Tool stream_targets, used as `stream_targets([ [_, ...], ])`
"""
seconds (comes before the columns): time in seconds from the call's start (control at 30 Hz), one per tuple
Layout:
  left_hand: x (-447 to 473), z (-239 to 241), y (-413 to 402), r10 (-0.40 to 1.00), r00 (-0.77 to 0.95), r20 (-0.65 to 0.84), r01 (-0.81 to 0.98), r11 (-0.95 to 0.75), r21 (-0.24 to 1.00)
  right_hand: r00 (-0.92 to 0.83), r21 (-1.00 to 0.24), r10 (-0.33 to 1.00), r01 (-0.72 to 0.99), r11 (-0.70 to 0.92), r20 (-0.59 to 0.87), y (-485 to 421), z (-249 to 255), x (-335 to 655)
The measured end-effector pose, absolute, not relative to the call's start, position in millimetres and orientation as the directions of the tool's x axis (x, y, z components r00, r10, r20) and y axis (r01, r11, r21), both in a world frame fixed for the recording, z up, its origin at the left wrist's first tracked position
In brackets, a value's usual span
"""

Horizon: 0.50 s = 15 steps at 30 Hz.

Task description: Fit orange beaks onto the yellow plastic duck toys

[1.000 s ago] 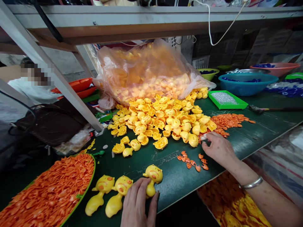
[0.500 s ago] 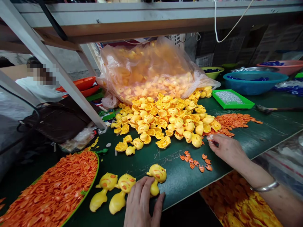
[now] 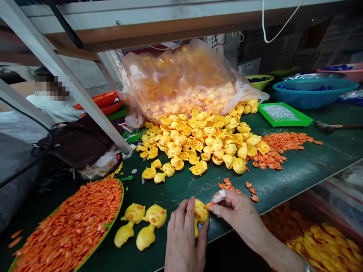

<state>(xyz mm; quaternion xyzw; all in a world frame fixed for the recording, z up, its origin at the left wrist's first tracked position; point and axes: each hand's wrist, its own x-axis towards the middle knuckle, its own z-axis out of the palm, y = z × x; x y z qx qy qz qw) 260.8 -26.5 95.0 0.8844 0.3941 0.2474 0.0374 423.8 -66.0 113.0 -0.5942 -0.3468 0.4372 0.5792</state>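
Green bench [image 3: 297,170]: yellow duck [image 3: 201,212], orange piece [image 3: 209,205]

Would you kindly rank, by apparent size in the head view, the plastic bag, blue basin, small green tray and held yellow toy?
plastic bag
blue basin
small green tray
yellow toy, though nearest the camera

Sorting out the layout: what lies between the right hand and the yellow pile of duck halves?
In the head view, a few small orange pieces lie on the green table between them.
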Motion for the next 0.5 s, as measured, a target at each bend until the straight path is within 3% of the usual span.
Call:
stream_targets([
  [0.17, 261, 96, -27, 0.702, 0.599, 0.384, 0.661, -0.705, 0.258, 0.374, -0.996, 0.924, 0.023, -0.089, -0.074, -67, 108, 425],
  [0.3, 263, 97, -29, 0.729, 0.553, 0.404, 0.679, -0.675, 0.288, 0.367, -0.967, 0.930, 0.240, -0.083, 0.011, -69, 110, 424],
  [0.5, 259, 98, -27, 0.657, 0.651, 0.381, 0.639, -0.745, 0.193, 0.311, -0.918, 0.950, 0.381, -0.107, 0.018, -64, 122, 427],
])
